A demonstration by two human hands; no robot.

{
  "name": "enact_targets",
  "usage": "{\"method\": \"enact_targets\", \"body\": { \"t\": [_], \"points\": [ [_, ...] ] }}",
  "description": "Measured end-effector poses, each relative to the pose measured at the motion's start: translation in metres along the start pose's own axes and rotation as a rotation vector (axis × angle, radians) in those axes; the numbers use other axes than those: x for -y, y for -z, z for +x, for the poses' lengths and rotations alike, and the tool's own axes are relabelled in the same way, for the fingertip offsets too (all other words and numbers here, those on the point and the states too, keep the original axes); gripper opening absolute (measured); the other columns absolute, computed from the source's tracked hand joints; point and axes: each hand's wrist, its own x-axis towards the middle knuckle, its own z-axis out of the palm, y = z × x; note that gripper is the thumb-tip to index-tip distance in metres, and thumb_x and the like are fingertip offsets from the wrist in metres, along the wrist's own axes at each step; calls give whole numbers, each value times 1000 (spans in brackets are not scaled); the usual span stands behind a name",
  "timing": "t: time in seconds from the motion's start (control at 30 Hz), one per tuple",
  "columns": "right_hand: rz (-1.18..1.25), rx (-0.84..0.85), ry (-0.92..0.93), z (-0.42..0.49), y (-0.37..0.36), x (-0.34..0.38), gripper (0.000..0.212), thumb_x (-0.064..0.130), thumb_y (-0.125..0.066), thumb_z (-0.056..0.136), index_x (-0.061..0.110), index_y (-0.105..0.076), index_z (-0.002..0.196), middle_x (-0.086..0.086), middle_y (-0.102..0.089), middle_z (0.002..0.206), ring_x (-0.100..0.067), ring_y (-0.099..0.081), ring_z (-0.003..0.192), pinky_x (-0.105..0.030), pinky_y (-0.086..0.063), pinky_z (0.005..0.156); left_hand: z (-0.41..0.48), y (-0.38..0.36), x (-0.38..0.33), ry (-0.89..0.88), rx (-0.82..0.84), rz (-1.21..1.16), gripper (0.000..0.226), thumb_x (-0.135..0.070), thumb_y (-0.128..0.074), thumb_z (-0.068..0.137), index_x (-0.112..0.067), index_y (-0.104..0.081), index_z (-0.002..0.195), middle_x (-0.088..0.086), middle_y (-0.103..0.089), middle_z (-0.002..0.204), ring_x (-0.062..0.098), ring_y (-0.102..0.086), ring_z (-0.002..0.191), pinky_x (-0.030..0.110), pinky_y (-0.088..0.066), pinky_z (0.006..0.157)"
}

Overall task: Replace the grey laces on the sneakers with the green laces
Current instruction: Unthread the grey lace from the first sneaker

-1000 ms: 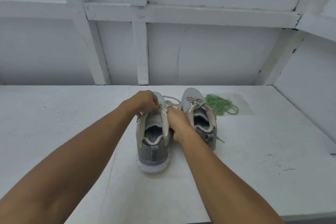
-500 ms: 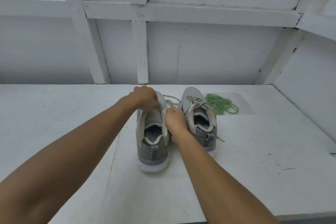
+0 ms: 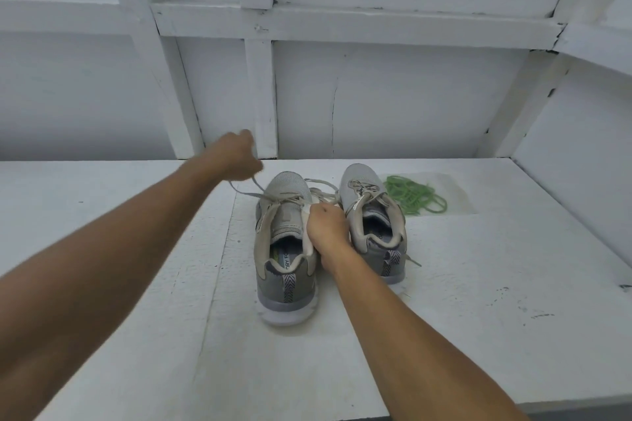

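Observation:
Two grey sneakers stand side by side on the white table (image 3: pixel 136 284), heels toward me. My left hand (image 3: pixel 237 157) is raised up and to the left of the left sneaker (image 3: pixel 285 249) and pinches an end of its grey lace (image 3: pixel 249 193), which runs taut from the eyelets to my fingers. My right hand (image 3: pixel 326 225) grips the right side of that sneaker's collar, between the two shoes. The right sneaker (image 3: pixel 372 215) keeps its grey lace threaded. The green laces (image 3: pixel 415 195) lie in a loose heap just right of it.
A white panelled wall (image 3: pixel 376 102) with wooden battens closes off the table at the back, and another wall stands on the right. A clear plastic sheet (image 3: pixel 455 191) lies under the green laces. The table's front edge runs along the bottom right.
My left hand has lifted from the left sneaker's top up and to the left, pulling the grey lace out taut. My right hand stays on the sneaker's collar.

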Motion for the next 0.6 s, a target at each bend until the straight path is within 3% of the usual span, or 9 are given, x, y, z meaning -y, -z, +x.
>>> {"method": "enact_targets", "body": {
  "t": [0.07,0.17,0.27,0.33,0.5,0.6],
  "points": [
    [-16,1,2,1,0,1,27,12,-36,97,8,-58,83,-9,-59,90,-29,-54,87,-35,-43,77,-10,-21,-23,-219,76,4,39,-33,-62,91,-17,-57,126,10,-54,134,29,-50,121,36,-41,99],
    [-58,14,11,3,0,-1,30,14,-35,98,7,-56,79,-8,-56,86,-28,-52,85,-33,-38,73,-20,-48,-43,-304,132,119,22,-38,-62,88,-23,-71,102,2,-63,114,24,-53,110,40,-45,95],
    [-81,3,18,4,1,-3,34,12,-35,98,11,-50,68,-9,-56,87,-27,-51,84,-31,-35,71,-18,-54,-45,-242,116,178,21,-28,-55,91,-14,-68,99,5,-63,107,26,-55,101,37,-43,86],
    [-61,-2,20,3,1,-1,29,11,-36,98,8,-52,74,-9,-56,88,-27,-50,83,-30,-34,70,-16,-42,-41,-209,58,228,19,-25,-53,90,-10,-62,96,10,-61,103,29,-54,93,37,-43,82],
    [-22,4,13,2,1,-3,25,14,-35,98,8,-57,86,-8,-57,92,-26,-51,86,-29,-37,73,2,-5,4,60,-260,157,29,-24,-51,91,-3,-61,108,19,-60,115,36,-57,104,40,-47,85],
    [-24,5,4,2,0,-2,28,14,-35,98,7,-62,96,-6,-57,94,-26,-51,87,-28,-36,73,1,-5,13,109,-176,53,40,-28,-54,92,-2,-48,122,20,-55,124,38,-54,110,42,-46,91]
  ]
}}
